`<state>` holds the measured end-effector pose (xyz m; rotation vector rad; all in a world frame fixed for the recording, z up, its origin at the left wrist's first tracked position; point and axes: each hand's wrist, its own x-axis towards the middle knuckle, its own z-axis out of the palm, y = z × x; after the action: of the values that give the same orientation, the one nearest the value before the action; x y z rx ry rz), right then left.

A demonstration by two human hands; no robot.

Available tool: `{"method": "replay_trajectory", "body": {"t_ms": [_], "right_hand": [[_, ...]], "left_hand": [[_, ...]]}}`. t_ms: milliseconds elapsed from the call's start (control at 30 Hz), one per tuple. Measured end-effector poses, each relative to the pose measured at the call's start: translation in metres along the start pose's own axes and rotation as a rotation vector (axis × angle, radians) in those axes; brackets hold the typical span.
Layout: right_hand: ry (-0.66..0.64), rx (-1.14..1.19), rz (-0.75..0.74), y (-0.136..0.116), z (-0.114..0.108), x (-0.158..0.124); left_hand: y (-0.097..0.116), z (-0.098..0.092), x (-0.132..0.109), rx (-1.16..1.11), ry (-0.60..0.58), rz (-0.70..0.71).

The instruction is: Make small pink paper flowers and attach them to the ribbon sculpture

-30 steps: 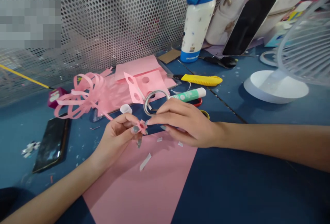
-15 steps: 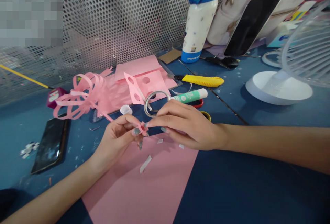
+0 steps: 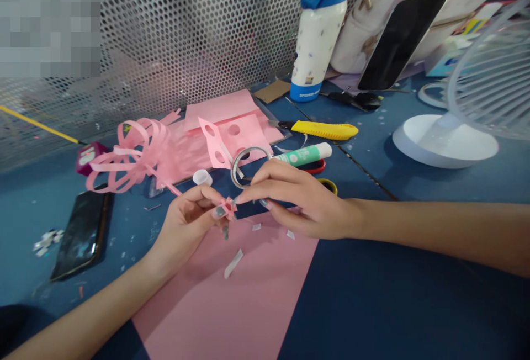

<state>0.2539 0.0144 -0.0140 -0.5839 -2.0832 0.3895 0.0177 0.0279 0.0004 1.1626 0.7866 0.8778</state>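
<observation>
My left hand (image 3: 188, 222) pinches a small folded pink paper flower (image 3: 228, 206) between thumb and fingers, held just above a large pink paper sheet (image 3: 219, 299). My right hand (image 3: 296, 200) reaches in from the right, its fingertips closed on the same flower. A thin tape ring (image 3: 244, 164) stands just behind my right fingers, and I cannot tell whether the hand touches it. A green and white glue stick (image 3: 304, 154) lies behind that hand, its white cap (image 3: 202, 176) off to the left.
Curled pink paper strips (image 3: 132, 155) and punched pink sheets (image 3: 236, 128) lie at the back. A yellow utility knife (image 3: 321, 128), a bottle (image 3: 317, 34), a white fan (image 3: 464, 106) and a black phone (image 3: 83, 233) surround the work spot. A perforated metal screen (image 3: 186, 28) closes the rear.
Almost nothing moved. My right fingertips shifted slightly on the flower, and the view drifted a little.
</observation>
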Motion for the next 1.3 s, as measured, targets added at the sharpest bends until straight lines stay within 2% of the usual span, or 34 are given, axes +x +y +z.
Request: {"method": "replay_trajectory", "body": {"t_ms": [367,600,800,933,1033,1300], "right_hand": [[0.007,-0.047,-0.046,0.0021,0.0017,-0.0021],[-0.023,-0.127,-0.046,0.0017,0.0024,-0.0024],[-0.021,0.079,0.037,0.001,-0.0001,-0.0001],[-0.031,0.261,0.138,0.0011,-0.004,0.0035],[-0.035,0.316,0.156,0.0018,-0.0052,0.005],[-0.044,0.17,0.064,0.0015,0.0005,-0.0012]], "left_hand": [[0.003,0.0013,-0.0006,-0.036,0.002,-0.028],[0.0015,0.001,-0.0009,0.007,0.0,0.034],[-0.0033,-0.0027,-0.0025,0.109,0.007,0.123],[-0.0045,-0.0047,-0.0031,0.113,0.005,0.117],[-0.0034,-0.0042,-0.0047,0.093,-0.016,0.106],[0.0012,-0.0045,-0.0031,-0.085,-0.034,-0.003]]}}
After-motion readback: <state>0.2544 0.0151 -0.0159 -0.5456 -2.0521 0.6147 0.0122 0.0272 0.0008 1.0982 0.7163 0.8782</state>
